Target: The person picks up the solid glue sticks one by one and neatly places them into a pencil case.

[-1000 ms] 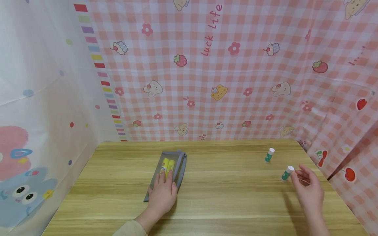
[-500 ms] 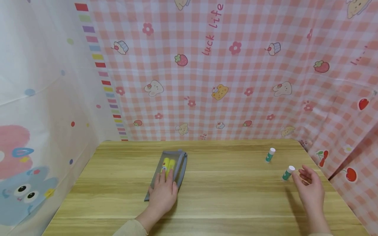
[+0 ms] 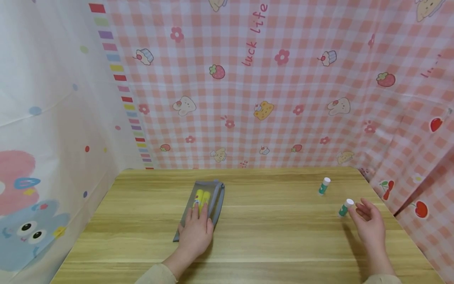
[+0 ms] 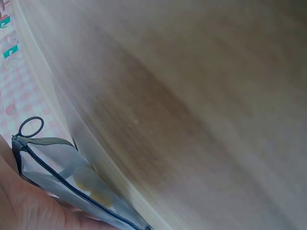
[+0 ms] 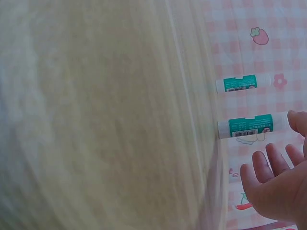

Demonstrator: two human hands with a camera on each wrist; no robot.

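Note:
My left hand (image 3: 195, 232) rests on a grey mesh zip pouch (image 3: 188, 197) lying on the table, its fingers straight over two yellow tubes (image 3: 199, 195) that show through the mesh. In the left wrist view the pouch (image 4: 62, 167) has a dark zip and a loop at its corner. On the right, two glue sticks with green labels and white caps stand upright. My right hand (image 3: 370, 225) is beside the nearer glue stick (image 3: 345, 209), fingers loosely bent, thumb at the cap. In the right wrist view the thumb tip meets or nearly meets this glue stick (image 5: 250, 126); nothing is gripped.
The farther glue stick (image 3: 324, 186) stands behind and slightly left of the nearer one. A wooden table (image 3: 262, 232) carries everything. A pink checked cloth (image 3: 248, 130) hangs behind it, and a white printed cloth (image 3: 64, 130) hangs at the left.
My right hand has shifted slightly left, bringing the thumb closer to the nearer glue stick's cap. The left hand, pouch and glue sticks have stayed in place.

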